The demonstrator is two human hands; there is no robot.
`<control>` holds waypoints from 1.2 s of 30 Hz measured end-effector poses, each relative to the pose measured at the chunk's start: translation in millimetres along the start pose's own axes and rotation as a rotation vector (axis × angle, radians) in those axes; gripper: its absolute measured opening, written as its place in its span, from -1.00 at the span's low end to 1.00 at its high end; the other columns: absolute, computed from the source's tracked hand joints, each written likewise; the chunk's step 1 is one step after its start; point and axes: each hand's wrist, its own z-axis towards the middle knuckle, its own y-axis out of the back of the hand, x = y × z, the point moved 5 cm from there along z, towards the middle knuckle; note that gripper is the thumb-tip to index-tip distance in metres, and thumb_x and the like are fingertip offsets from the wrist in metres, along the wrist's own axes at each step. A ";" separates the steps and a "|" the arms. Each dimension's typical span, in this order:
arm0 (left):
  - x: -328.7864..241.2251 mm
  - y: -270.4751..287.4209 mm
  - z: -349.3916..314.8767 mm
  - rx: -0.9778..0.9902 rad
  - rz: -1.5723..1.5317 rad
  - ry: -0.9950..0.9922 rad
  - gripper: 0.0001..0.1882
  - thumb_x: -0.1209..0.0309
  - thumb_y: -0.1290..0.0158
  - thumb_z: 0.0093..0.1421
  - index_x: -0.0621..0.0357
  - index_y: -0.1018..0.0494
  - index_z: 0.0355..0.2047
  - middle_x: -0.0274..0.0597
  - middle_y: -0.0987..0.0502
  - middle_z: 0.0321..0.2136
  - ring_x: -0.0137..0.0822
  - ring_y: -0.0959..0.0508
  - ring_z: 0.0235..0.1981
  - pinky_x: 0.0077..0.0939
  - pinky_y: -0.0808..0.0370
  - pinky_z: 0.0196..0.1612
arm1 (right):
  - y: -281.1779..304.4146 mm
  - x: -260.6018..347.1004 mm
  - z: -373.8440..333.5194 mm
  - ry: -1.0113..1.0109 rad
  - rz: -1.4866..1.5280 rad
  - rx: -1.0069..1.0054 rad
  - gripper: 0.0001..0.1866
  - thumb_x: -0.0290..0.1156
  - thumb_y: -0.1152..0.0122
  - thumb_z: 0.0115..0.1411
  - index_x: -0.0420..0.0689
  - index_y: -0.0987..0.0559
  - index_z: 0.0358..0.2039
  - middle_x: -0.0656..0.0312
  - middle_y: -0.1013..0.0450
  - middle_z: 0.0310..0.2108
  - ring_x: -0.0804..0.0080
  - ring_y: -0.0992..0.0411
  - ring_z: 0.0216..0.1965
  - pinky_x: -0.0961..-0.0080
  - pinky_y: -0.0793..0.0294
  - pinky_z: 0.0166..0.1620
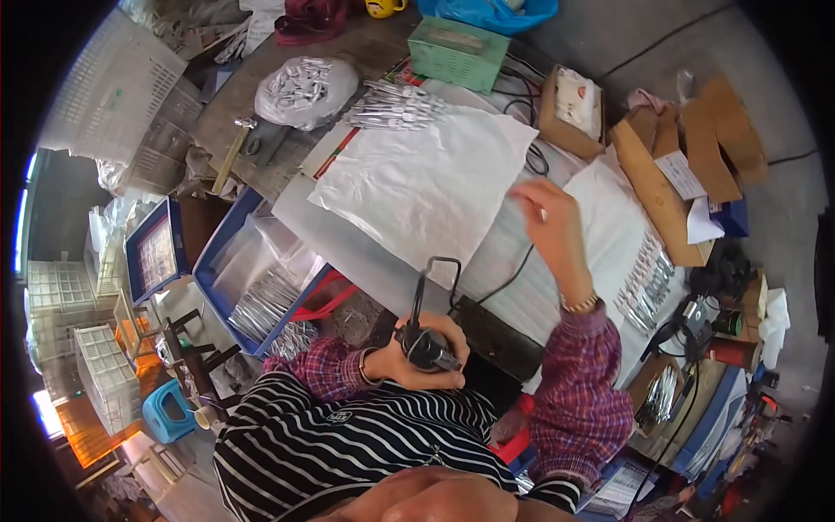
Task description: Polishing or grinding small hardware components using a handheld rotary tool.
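Left hand [417, 374] wrapped round a black handheld tool [427, 350], held in front of the striped top, just off the near side of the table [370, 193]. Right hand [555, 228] raised over the table near the right edge of a white sheet [417, 183], fingers curled together; cannot tell whether anything small is pinched in them. Silvery metal pieces [396, 106] heaped at the sheet's far edge; a second group, laid in rows [645, 283], lies beyond the right forearm.

Risks (judgement): a dark lead [418, 296] appears to rise from the tool and loop near the table edge; a snag there could tug the tool out of line. The sheet looks loose and creased, so a dragging sleeve might shift it and disturb the heaped pieces
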 end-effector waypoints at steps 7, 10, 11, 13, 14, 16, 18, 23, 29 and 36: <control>-0.6 37.8 -19.5 -0.152 -0.073 0.013 -0.75 0.53 -0.29 -0.12 0.22 -0.42 -0.46 -0.26 -0.50 -0.55 -0.46 -0.53 -0.54 -0.62 -0.43 -0.48 | -131.8 9.9 90.0 0.145 -0.134 0.085 -0.73 -0.54 -0.19 -0.04 -0.19 -0.51 -0.25 0.11 -0.45 -0.28 0.10 -0.43 -0.27 0.32 -0.43 -0.21; -6.0 51.2 -22.6 -0.141 -0.046 0.037 -0.75 0.52 -0.29 -0.12 0.21 -0.43 -0.45 -0.25 -0.51 -0.53 -0.45 -0.53 -0.53 -0.62 -0.42 -0.48 | -167.2 11.1 110.4 0.151 -0.306 0.067 -0.72 -0.50 -0.24 -0.07 -0.19 -0.50 -0.28 0.12 -0.42 -0.28 0.13 -0.40 -0.24 0.30 -0.42 -0.20; -8.3 55.0 -23.8 -0.147 -0.031 0.042 -0.75 0.51 -0.30 -0.13 0.21 -0.44 -0.46 -0.25 -0.51 -0.53 -0.45 -0.52 -0.54 -0.62 -0.42 -0.48 | -176.9 11.5 114.3 0.151 -0.406 0.062 -0.74 -0.49 -0.26 -0.08 -0.20 -0.50 -0.31 0.14 -0.40 -0.30 0.14 -0.39 -0.23 0.30 -0.41 -0.20; -7.4 60.1 -28.5 -0.168 -0.028 0.049 -0.76 0.50 -0.30 -0.13 0.21 -0.45 -0.46 -0.25 -0.51 -0.53 -0.44 -0.52 -0.54 -0.61 -0.42 -0.48 | -188.3 10.8 117.7 0.168 -0.442 0.036 -0.75 -0.48 -0.27 -0.09 -0.19 -0.49 -0.34 0.15 -0.39 -0.32 0.15 -0.39 -0.25 0.30 -0.41 -0.22; -5.8 62.6 -29.6 -0.179 -0.024 0.053 -0.76 0.49 -0.30 -0.13 0.22 -0.46 -0.47 -0.25 -0.51 -0.53 -0.44 -0.52 -0.55 -0.60 -0.41 -0.49 | -192.0 10.1 119.8 0.184 -0.483 0.000 -0.76 -0.46 -0.28 -0.09 -0.18 -0.49 -0.36 0.16 -0.38 -0.34 0.15 -0.38 -0.27 0.30 -0.41 -0.23; -2.3 64.8 -28.1 -0.185 -0.043 0.038 -0.76 0.48 -0.30 -0.13 0.22 -0.46 -0.47 -0.24 -0.51 -0.53 -0.43 -0.52 -0.55 -0.60 -0.41 -0.49 | -196.0 2.5 120.6 0.199 -0.469 -0.004 -0.77 -0.45 -0.28 -0.09 -0.18 -0.49 -0.38 0.16 -0.37 -0.36 0.16 -0.38 -0.29 0.30 -0.41 -0.24; 1.1 65.3 -27.5 -0.194 -0.087 0.040 -0.76 0.48 -0.30 -0.13 0.22 -0.46 -0.47 -0.23 -0.51 -0.53 -0.42 -0.52 -0.55 -0.59 -0.41 -0.49 | -197.3 3.1 121.1 0.209 -0.457 -0.007 -0.78 -0.45 -0.28 -0.09 -0.18 -0.48 -0.40 0.16 -0.37 -0.37 0.17 -0.38 -0.30 0.31 -0.41 -0.25; -5.0 65.0 -17.7 -0.160 -0.090 0.058 -0.75 0.51 -0.29 -0.13 0.23 -0.45 -0.45 -0.24 -0.50 -0.54 -0.44 -0.51 -0.55 -0.61 -0.41 -0.48 | -158.5 23.7 118.5 0.169 -0.319 -0.049 -0.81 -0.44 -0.29 -0.10 -0.17 -0.49 -0.45 0.20 -0.37 -0.42 0.24 -0.40 -0.35 0.35 -0.41 -0.31; -9.5 57.7 -19.9 -0.146 -0.054 0.057 -0.75 0.55 -0.28 -0.12 0.24 -0.42 -0.46 -0.24 -0.51 -0.56 -0.48 -0.51 -0.55 -0.65 -0.40 -0.47 | -53.3 54.5 42.6 -0.018 0.098 -0.091 -0.78 -0.56 -0.28 -0.04 -0.21 -0.53 -0.31 0.21 -0.47 -0.38 0.41 -0.48 -0.43 0.57 -0.42 -0.36; -4.5 17.5 3.6 0.091 -0.185 0.072 -0.72 0.62 -0.19 -0.04 0.26 -0.34 -0.33 -0.13 -0.49 -0.56 -0.39 -0.49 -0.55 -0.57 -0.44 -0.48 | 49.7 22.5 -171.2 -0.658 0.816 -0.602 -0.80 -0.53 -0.17 0.09 -0.29 -0.50 -0.24 0.26 -0.42 -0.32 0.54 -0.41 -0.30 0.58 -0.46 -0.20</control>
